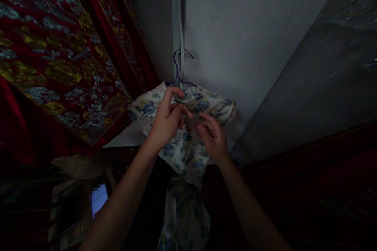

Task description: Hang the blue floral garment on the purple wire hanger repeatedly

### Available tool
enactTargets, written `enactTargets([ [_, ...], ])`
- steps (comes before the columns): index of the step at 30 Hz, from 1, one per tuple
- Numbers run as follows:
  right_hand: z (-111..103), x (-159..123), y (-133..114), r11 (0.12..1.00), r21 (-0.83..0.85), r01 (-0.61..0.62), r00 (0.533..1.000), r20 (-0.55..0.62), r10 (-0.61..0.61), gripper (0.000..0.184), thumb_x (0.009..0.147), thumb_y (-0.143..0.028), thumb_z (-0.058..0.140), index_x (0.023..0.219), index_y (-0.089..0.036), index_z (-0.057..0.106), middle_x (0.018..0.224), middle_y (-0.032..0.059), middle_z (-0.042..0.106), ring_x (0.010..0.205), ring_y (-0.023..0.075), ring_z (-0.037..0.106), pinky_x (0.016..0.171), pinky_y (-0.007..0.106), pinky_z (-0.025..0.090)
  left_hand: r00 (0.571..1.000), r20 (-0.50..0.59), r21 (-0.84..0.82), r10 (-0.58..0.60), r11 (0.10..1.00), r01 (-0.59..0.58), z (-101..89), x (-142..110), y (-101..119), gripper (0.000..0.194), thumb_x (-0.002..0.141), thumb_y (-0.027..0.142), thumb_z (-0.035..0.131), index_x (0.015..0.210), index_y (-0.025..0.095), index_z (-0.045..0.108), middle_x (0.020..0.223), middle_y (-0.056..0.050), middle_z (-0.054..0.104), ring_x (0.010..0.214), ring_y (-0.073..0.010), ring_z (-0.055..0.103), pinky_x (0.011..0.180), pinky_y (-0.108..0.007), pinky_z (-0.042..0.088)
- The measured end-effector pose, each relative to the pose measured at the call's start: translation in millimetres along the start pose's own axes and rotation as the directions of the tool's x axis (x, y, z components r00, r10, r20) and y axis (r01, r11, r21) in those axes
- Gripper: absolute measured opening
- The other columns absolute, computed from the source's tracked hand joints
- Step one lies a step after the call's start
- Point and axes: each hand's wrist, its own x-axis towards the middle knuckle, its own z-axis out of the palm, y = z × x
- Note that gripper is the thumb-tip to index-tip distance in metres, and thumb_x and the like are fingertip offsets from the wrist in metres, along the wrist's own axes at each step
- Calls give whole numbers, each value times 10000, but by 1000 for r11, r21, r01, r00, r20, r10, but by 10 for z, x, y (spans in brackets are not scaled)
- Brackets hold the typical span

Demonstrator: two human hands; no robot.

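In the head view I find the blue-floral short-sleeved garment hanging from the purple hanger, beyond both hands. The right hand has its grip apart; whether the left hand pinches fabric I can't tell. I'd keep touches light, so the hanger hangs steady.

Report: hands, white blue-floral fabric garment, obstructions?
Left hand and right hand, fingers bent, grip unclear. White blue-floral fabric garment hanging from thin purple hanger. Hands hide part of its front.
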Motion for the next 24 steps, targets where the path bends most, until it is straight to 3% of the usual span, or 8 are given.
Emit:
enactTargets([
  [3,56,402,-443,977,-66,202,974,121,-193,371,980,-360,560,1341,-282,591,950,21,704,814,169,640,739,291,489,999,39,21,6,1000,-7,-7,-37,17,453,894,151,522,1332,264,518,682,40,647,359,-70,477,358,-161,360],
  [5,113,535,-551,949,-150,276,948,208,-242,202,991,-341,536,1099,-241,674,867,8,685,781,159,629,718,278,469,999,41,21,-7,1000,6,-17,-66,7,629,866,127,541,1468,298,471,663,41,637,364,-79,485,360,-167,383],
  [7,175,557,-543,926,-233,298,944,218,-248,201,995,-326,525,878,-217,646,722,-19,626,664,136,583,643,259,428,999,33,26,-33,999,33,-33,-90,-51,716,856,122,528,1536,312,404,631,45,626,353,-82,470,353,-169,383],
  [11,277,509,-502,917,-274,290,957,92,-275,225,983,-324,544,786,-221,577,630,-40,553,564,119,510,568,253,378,994,6,54,-106,993,106,-80,-105,-331,794,842,140,494,1594,290,285,628,34,650,340,-91,468,339,-179,382],
  [14,243,557,-638,946,-172,276,942,-146,-302,248,991,-364,534,782,-232,562,641,-30,551,600,131,527,602,260,407,986,-47,174,-163,970,168,-135,-172,-603,853,824,128,463,1622,294,209,647,29,681,364,-109,499,371,-200,428],
  [20,-420,552,-880,962,51,268,760,-624,-179,265,951,-322,602,699,-241,585,631,-30,498,601,130,501,646,261,445,971,-24,355,-238,906,231,-227,-489,-809,803,897,170,449,1628,285,139,762,6,724,444,-122,548,490,-239,483],
  [22,-712,422,-807,921,284,266,737,-676,-4,269,942,-288,600,679,-237,603,655,-23,507,626,132,530,690,273,488,982,-54,381,-181,905,188,-231,-493,-755,778,931,223,480,1623,251,126,790,-10,721,498,-140,576,545,-266,490],
  [24,-939,221,-660,821,531,210,744,-632,218,261,944,-276,569,692,-239,622,704,-9,568,691,150,597,768,319,534,984,-175,447,-43,886,118,-238,-390,-692,776,930,309,563,1600,211,182,808,-20,696,596,-170,613,625,-298,503],
])
